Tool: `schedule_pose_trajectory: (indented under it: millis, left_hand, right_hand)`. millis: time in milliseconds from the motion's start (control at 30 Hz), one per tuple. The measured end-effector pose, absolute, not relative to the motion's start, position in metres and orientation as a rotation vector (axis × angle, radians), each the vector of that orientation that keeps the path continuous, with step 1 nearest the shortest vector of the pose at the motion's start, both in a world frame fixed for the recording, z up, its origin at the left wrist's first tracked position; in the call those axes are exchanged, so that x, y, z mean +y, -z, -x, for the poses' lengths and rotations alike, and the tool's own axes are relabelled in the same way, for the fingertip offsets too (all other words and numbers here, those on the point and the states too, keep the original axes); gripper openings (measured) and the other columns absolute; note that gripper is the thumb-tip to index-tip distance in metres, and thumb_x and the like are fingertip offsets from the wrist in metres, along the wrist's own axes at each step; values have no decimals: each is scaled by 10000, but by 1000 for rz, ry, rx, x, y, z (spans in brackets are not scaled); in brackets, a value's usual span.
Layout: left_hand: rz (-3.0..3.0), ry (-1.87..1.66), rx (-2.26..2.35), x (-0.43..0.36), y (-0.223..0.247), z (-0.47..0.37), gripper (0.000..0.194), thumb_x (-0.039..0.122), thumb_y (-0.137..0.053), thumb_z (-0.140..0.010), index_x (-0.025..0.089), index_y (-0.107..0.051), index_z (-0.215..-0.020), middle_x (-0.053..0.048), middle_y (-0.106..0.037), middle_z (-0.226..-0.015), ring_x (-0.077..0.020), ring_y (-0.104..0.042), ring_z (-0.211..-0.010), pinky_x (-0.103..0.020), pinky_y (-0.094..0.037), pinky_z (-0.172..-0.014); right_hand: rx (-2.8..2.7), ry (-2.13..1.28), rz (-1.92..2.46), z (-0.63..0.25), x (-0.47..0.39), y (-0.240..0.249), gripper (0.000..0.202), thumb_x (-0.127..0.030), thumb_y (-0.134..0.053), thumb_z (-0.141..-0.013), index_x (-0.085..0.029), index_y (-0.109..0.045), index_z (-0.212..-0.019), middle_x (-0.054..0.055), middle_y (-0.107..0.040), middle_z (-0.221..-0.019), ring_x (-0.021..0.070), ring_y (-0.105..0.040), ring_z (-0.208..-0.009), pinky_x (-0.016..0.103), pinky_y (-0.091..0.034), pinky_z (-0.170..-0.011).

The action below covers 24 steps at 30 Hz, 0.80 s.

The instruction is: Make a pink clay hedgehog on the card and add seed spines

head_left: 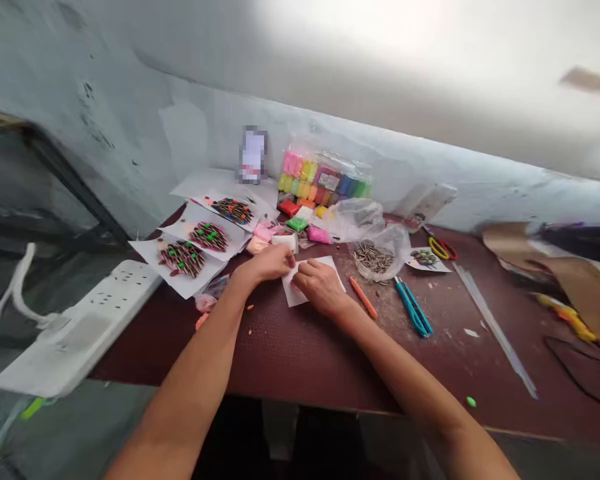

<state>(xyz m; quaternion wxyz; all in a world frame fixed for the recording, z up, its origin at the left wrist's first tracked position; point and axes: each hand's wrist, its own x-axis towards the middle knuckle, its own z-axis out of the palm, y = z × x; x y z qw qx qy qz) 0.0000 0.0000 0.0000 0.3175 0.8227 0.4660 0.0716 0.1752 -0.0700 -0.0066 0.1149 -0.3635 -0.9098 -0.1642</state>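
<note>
My left hand (274,262) is over the left edge of a small white paper (296,299), its fingertips pinched together. Whatever is between them is too small to make out. My right hand (319,285) lies over the middle of that paper with curled fingers, and what it holds, if anything, is hidden. Close behind the left hand sits a small white tub (286,241). Lumps of peach clay (257,245) and pink clay (265,231) are beside it. An orange pen-shaped tool (363,297) lies right of my right hand.
White sheets carrying spiky, seed-covered shapes (181,259) lie left. Behind are coloured clay packs (325,180) and a phone-like screen (253,157). Rightward are a bag of seeds (377,259), a teal cutter (413,308), scissors (443,249) and a clear ruler (495,330). A power strip (80,320) borders the left edge.
</note>
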Motion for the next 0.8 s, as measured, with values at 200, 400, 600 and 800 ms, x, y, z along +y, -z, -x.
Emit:
schedule_pose_trajectory:
  millis: [200, 400, 600, 800]
  left_hand:
    - [-2183, -188, 1223, -1, -2, -1, 327, 115, -583, -711, 136, -766, -981, -94, -765, -951, -223, -682, -878, -259, -468, -706]
    - [-2180, -183, 1246, 0, -1, -1, 356, 109, -577, -701, 137, -766, -1002, -89, -762, -915, -217, -674, -833, -256, -449, -665]
    - [-2165, -209, 1250, -1, 0, 0, 340, 108, -580, -705, 148, -766, -988, -77, -764, -934, -210, -675, -854, -247, -441, -671]
    - [-2168, -214, 1240, -2, -1, -1, 348, 95, -577, -698, 142, -768, -985, -79, -762, -913, -207, -671, -825, -249, -442, -667]
  right_hand:
    - [-2651, 461, 1089, -175, -74, 2, 239, -251, -593, -982, -174, -695, -779, 45, -637, -764, 184, -493, -762, 325, -354, -674]
    - [-2696, 391, 1094, -170, -75, 2, 250, -204, -569, -988, -176, -695, -773, 46, -635, -766, 179, -485, -758, 318, -346, -670]
    - [-2617, 456, 1173, -178, -76, 0, 268, -215, -553, -997, -165, -692, -774, 50, -628, -762, 178, -484, -746, 312, -344, -677]
    - [-2651, 426, 1125, -174, -74, 3, 256, -223, -580, -983, -168, -693, -760, 47, -628, -760, 180, -480, -748, 318, -342, -673]
